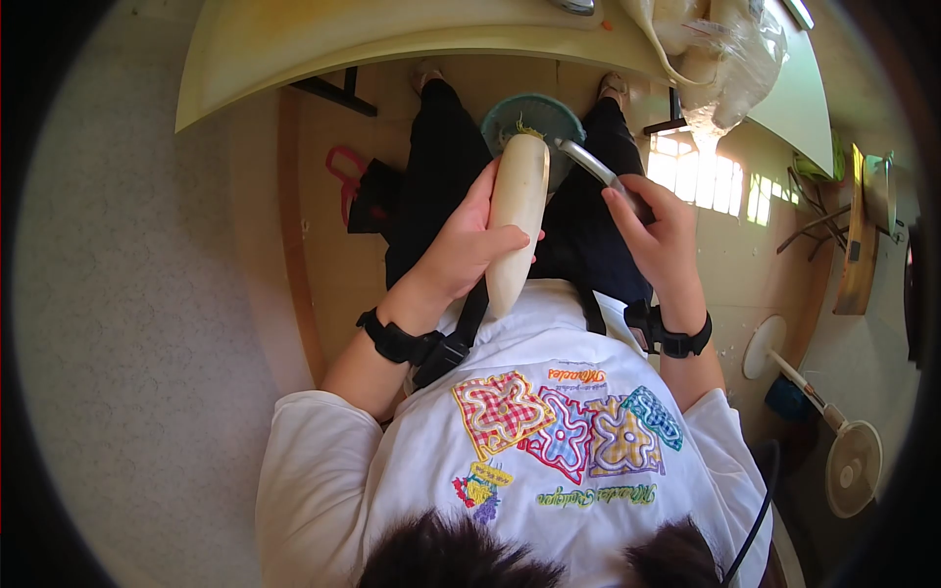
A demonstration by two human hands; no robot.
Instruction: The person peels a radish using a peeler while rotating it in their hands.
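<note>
The left hand wraps around the middle of a long pale vegetable, thumb across its front and fingers behind, the wrist bent back toward the body. The vegetable stands nearly upright in the centre of the frame, its rounded top end just over the bowl. The right hand is closed around the handle of a metal peeler, forearm rising from the lower right; the blade end angles up and left, close beside the top of the vegetable. Both wrists wear black straps.

The bowl, teal-rimmed, sits between the person's knees, with what look like pale shavings inside. At the upper right, a clear plastic bag holding pale items hangs over the edge of the cream tabletop.
</note>
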